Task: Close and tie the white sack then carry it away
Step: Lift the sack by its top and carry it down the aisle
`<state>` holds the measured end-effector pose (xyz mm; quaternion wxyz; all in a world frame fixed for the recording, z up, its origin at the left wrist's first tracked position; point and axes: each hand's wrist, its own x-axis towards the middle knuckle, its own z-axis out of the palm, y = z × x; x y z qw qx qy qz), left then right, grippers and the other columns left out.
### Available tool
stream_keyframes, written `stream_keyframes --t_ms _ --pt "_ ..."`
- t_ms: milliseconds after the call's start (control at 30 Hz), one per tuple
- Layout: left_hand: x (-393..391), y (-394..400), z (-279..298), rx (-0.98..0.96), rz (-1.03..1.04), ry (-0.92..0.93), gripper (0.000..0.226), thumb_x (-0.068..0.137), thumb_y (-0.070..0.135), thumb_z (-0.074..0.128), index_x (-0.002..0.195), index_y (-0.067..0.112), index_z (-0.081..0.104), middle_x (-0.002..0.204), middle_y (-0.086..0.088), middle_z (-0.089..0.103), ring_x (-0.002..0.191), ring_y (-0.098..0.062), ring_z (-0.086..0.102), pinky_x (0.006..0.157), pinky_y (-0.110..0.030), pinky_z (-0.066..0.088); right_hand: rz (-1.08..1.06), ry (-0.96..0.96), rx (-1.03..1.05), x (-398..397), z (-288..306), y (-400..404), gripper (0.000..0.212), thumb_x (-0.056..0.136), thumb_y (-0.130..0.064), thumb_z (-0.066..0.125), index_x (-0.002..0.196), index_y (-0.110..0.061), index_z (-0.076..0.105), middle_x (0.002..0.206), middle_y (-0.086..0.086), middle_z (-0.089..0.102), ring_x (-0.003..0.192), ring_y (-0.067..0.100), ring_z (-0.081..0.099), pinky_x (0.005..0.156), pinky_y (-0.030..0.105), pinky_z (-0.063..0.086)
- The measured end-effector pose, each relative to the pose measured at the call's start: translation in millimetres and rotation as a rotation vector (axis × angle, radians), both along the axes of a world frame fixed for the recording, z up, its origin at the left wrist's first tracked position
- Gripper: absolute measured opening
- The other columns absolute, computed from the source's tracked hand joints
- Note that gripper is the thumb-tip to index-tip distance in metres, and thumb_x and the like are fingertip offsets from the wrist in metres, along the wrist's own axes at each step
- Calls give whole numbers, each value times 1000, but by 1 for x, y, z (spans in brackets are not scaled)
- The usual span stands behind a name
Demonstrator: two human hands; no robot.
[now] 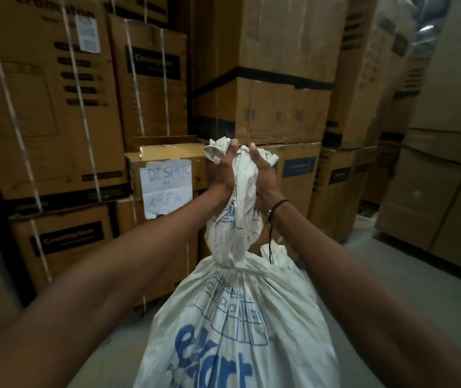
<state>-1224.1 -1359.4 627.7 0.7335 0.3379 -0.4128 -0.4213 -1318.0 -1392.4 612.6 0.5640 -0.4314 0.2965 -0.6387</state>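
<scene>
Stacked cardboard cartons (274, 65): brown corrugated board, square-edged, bound with pale strapping and black tape bands. They wall off the left, the far side and the right of the view, rising beyond the top edge.

Concrete floor (408, 278): grey, smooth and dull. The one open strip runs to the right of the sack, between it and the right-hand cartons (a narrow aisle curves away at upper right).

White sack (240, 326): woven plastic cloth, creased, printed with blue lettering and a ruled grid. Its full, rounded body fills the lower centre, standing just in front of the carton stacks. A knotted band cinches the neck (237, 268); above it the spare cloth rises as a crumpled twisted column.

Open-topped carton (167, 161): flaps up, set on the left stack behind the sack. A white paper sign (166, 189) is fixed to its front, hand-lettered "DISPATCH AREA".

Left hand (222, 169): fingers curled round the left side of the twisted cloth, with a bunched end of it sticking out above the fist.

Right hand (264, 176): fingers wrapped round the right side of the same column, thumb uppermost, close beside the left hand.

Black wrist cord (277, 205): thin thread on the right wrist, one loose end hanging down beside the sack's neck.
</scene>
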Motion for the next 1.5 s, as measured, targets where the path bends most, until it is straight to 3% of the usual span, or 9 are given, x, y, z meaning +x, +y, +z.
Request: stream_keyframes --t_ms 133,267,433,600,800,1067,1200,1300,1500 --pt "19 -55 -37 113 172 -9 90 67 82 78 131 20 67 117 1 76 108 -22 74 103 -52 57 18 22 70 18 -14 -27 105 56 -61 95 138 -5 60 124 12 76 109 32 76 97 52 62" --pt "36 -99 -76 172 277 7 86 62 79 78 124 20 73 116 -2 80 106 -27 76 101 -53 59 84 147 98 28 -43 -71 41 86 -51 82 108 -21 65 100 -1 75 90 15 72 72 32 59" --pt "55 -144 -119 228 320 10 76 63 74 79 113 17 77 106 -4 82 100 -27 78 97 -56 60 109 230 184 54 -106 -144 116 38 -85 88 131 -18 68 119 3 79 104 23 78 96 47 63" --pt "79 -213 -173 250 320 40 78 62 68 84 113 10 75 109 -11 80 104 -32 77 96 -56 60 153 310 254 73 -144 -204 52 80 -58 84 111 -17 74 106 5 82 95 20 80 76 32 64" --pt "124 -286 -238 451 223 106 115 51 87 81 138 14 62 129 -6 74 116 -25 73 102 -47 59 161 364 346 111 -197 -268 36 84 -49 85 100 -19 75 96 2 82 90 17 80 74 30 62" --pt "179 -361 -291 532 224 241 54 83 60 80 109 14 73 112 -13 77 104 -29 75 98 -50 60 276 470 428 169 -251 -355 57 70 -63 88 101 -15 79 97 2 84 95 22 81 93 47 64" --pt "199 -399 -332 582 311 343 48 89 43 80 116 5 70 116 -20 75 103 -31 76 91 -47 62 369 512 499 189 -291 -398 34 88 -48 81 91 -15 77 81 -4 82 85 16 81 79 30 66" --pt "203 -416 -351 688 308 389 55 100 42 68 137 2 61 122 -22 72 115 -34 70 107 -49 53 373 577 561 203 -326 -424 42 82 -55 84 95 -16 79 95 1 83 94 21 80 87 39 65" --pt "244 -468 -474 868 443 320 78 54 71 88 112 22 75 108 0 80 96 -12 78 98 -41 57 447 672 633 220 -389 -478 32 91 -52 77 84 -22 70 87 -6 74 76 3 68 58 17 50"
